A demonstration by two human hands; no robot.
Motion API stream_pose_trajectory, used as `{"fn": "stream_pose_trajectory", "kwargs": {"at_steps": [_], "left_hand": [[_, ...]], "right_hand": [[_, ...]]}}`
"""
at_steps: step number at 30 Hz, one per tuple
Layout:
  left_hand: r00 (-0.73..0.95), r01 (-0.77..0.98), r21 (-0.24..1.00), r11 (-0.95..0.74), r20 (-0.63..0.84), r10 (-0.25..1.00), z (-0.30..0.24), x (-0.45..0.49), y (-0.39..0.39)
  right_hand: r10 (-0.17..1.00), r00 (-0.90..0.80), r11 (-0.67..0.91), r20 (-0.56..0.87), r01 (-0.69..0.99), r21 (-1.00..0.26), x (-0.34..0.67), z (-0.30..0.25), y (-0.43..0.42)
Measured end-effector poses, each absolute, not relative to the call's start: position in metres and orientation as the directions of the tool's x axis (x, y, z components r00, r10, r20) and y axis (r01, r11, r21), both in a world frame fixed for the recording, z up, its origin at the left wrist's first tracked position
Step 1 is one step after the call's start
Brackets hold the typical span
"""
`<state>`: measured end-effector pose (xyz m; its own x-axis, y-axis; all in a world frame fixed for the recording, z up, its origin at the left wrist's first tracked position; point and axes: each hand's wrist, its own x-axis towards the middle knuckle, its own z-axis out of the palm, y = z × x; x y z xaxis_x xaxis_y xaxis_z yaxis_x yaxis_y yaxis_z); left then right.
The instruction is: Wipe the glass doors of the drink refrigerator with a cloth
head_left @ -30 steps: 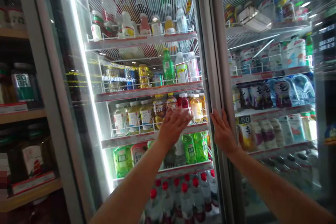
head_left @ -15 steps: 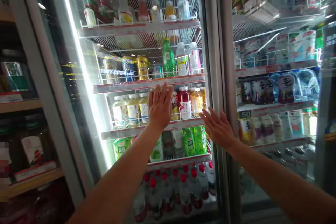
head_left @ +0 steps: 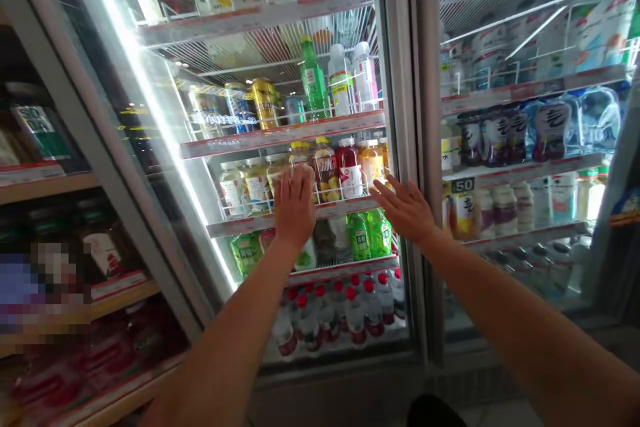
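My left hand (head_left: 295, 210) is raised in front of the cooler's glass door, fingers stretched out and holding nothing. It covers part of the row of bottles on the middle shelf, where a brown bottle with a yellow cap (head_left: 326, 170) and a dark red bottle (head_left: 349, 170) stand to its right. My right hand (head_left: 407, 210) is open with fingers spread, at the door's right edge beside the metal door frame (head_left: 417, 113). Whether either palm touches the glass or frame cannot be made out.
Green bottles (head_left: 360, 235) stand on the shelf below, and red-capped clear bottles (head_left: 356, 315) fill the bottom. A second cooler with dark purple bottles (head_left: 549, 130) is to the right. Wooden shelves (head_left: 120, 301) with jars stand at the left.
The view has tilted downward, so the shelves sit higher in the picture. My left hand has come slightly lower against the middle shelf, uncovering more bottles. Both hands stay open.
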<state>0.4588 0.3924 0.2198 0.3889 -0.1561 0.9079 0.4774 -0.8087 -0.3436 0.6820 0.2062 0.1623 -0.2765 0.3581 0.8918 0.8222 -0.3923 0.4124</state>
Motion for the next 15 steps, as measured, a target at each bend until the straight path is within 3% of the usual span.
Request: {"fn": "stream_pose_trajectory", "kwargs": {"at_steps": [2, 4, 6, 8, 11, 13, 15], "left_hand": [[0.581, 0.326, -0.563, -0.759, 0.753, -0.309, 0.193, 0.452, 0.391], [0.735, 0.029, -0.783, -0.621, 0.438, -0.518, 0.172, 0.446, 0.391], [0.763, -0.137, -0.838, -0.529, 0.251, -0.595, 0.173, 0.440, 0.395], [0.752, 0.031, -0.780, -0.625, 0.430, -0.499, 0.197, 0.434, 0.403], [0.453, 0.438, -0.442, -0.783, 0.861, -0.232, 0.235, 0.427, 0.415], [0.280, 0.535, -0.278, -0.798, 0.949, -0.143, 0.237, 0.425, 0.419], [0.373, 0.492, -0.376, -0.785, 0.906, -0.201, 0.219, 0.427, 0.419]], "right_hand": [[0.372, -0.270, -0.378, 0.888, 0.829, 0.411, 0.682, 0.162, 0.206], [0.389, -0.263, -0.372, 0.883, 0.832, 0.412, 0.682, 0.161, 0.206], [0.392, -0.250, -0.379, 0.885, 0.833, 0.403, 0.682, 0.161, 0.206], [0.391, -0.233, -0.388, 0.890, 0.836, 0.389, 0.682, 0.161, 0.207], [0.387, -0.227, -0.391, 0.894, 0.838, 0.382, 0.682, 0.161, 0.208], [0.377, -0.235, -0.400, 0.896, 0.831, 0.386, 0.683, 0.162, 0.208], [0.367, -0.246, -0.415, 0.897, 0.820, 0.395, 0.683, 0.162, 0.207]]}}
